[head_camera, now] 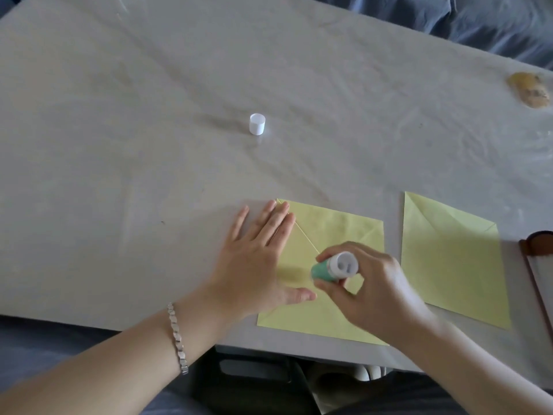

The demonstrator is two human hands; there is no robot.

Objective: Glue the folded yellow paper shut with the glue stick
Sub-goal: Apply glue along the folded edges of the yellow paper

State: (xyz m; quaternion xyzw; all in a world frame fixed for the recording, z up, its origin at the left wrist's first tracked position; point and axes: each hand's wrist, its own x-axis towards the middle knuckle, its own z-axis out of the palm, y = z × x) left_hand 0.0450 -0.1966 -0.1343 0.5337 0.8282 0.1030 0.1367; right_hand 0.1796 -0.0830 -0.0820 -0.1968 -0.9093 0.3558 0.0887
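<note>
Down at lower centre, the left hand lies flat, fingers spread, pinning the folded yellow paper to the worktop. Just right, the right hand grasps the glue stick, its long axis tilted, base toward the camera.

Silver link bracelet, bare forearms

One head-worn view, looking forward and steeply down (wide-angle, so edges bow) at the near edge of the bench, close above it
</note>
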